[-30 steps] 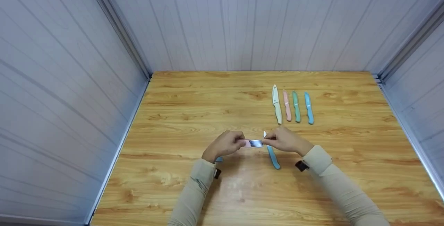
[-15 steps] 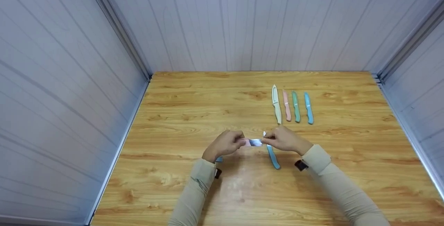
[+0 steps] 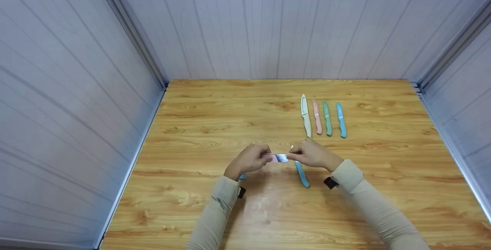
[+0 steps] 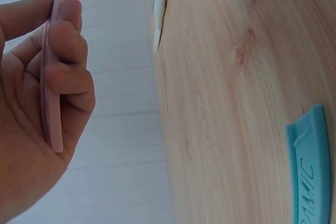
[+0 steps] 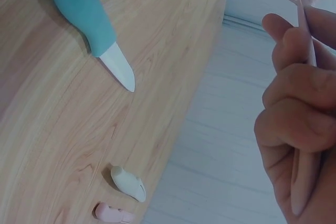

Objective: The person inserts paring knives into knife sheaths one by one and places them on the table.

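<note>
My left hand (image 3: 250, 161) grips a pink blade sheath (image 4: 54, 98), fingers curled round it above the table. Opposite it, my right hand (image 3: 315, 154) holds a knife by its pink handle (image 5: 303, 182). Between the hands shows a shiny stretch of the knife's blade (image 3: 282, 158); its other end is inside the sheath. Below the right hand lies a bare-bladed knife with a blue handle (image 3: 302, 175), its white blade (image 5: 118, 67) uncovered. A blue sheath (image 4: 313, 171) rests on the table below the left wrist, mostly hidden by the arm in the head view.
Farther back on the wooden table (image 3: 215, 115) stands a row of sheathed knives: a larger cream knife (image 3: 306, 115), a pink knife (image 3: 317, 117), a green knife (image 3: 327, 119) and a blue knife (image 3: 341, 120). Pale panel walls (image 3: 261, 23) enclose the back and sides.
My right hand has shifted slightly left towards the left hand, and a little less of the blade shows between them. My left hand has stayed nearly still.
</note>
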`<state>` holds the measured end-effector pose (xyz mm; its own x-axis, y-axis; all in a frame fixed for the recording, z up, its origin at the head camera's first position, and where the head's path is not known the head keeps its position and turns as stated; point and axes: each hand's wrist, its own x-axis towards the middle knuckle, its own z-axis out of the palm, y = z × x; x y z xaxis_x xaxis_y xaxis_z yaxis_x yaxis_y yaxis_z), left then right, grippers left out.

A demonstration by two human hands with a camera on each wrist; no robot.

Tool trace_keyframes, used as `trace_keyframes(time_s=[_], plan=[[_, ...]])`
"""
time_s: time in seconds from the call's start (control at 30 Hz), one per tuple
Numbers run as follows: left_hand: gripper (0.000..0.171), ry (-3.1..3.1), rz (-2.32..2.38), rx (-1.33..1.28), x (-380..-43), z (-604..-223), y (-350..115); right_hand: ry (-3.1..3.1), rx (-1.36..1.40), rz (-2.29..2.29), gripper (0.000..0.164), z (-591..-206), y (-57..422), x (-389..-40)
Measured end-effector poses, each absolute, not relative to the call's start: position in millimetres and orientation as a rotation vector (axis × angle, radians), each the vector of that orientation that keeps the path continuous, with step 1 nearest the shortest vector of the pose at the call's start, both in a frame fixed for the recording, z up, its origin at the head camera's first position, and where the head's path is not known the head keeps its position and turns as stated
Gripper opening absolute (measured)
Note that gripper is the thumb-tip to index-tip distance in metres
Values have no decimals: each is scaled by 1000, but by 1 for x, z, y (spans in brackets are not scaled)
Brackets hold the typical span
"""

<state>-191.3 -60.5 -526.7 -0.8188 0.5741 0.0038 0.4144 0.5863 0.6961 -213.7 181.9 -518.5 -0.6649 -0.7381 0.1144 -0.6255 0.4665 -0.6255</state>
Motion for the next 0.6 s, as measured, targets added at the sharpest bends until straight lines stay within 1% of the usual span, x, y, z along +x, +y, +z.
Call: trace_keyframes(time_s=[0.2,0.4,0.6], plan=[[12,2609,1064,831,-192,-527,-59,2534,-1208,-978,23,-516,180,-213],[12,2622,1062,844,-192,-526,-59,2544,-1203,-945,26,-515,177,-213],[13,2620,1067,857,-192,-525,-59,2560,-1198,-928,22,-513,174,-213]])
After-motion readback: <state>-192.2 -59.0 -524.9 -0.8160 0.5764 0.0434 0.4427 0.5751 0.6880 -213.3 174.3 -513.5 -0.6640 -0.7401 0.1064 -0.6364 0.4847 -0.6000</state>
